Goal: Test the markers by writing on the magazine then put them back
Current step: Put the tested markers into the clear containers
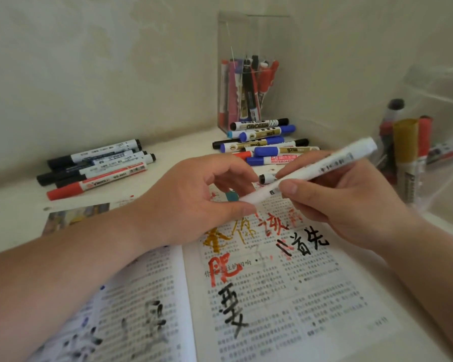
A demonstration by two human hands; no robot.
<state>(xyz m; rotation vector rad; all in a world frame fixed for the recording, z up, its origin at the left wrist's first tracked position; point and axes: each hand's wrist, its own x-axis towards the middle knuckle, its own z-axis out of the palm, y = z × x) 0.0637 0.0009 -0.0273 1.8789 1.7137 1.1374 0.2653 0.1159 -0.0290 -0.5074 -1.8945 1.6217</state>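
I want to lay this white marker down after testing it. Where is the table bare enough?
Bare table lies between the left row of markers and the marker pile before the clear holder. More lies left of the magazine, below that row. Crowded: the pile, and the right edge with its bagged markers.

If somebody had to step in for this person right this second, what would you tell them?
Left hand: pinches the lower end of the white marker.
Right hand: grips the same marker's barrel, above the open magazine.
Elsewhere: a group of markers lies at the left, and a pile lies in front of the clear holder, which holds more.
Done: gold, red and black test writing is already on the page.
Left: try this marker (I cannot tell whether its cap is on), put it back, then likely the rest.
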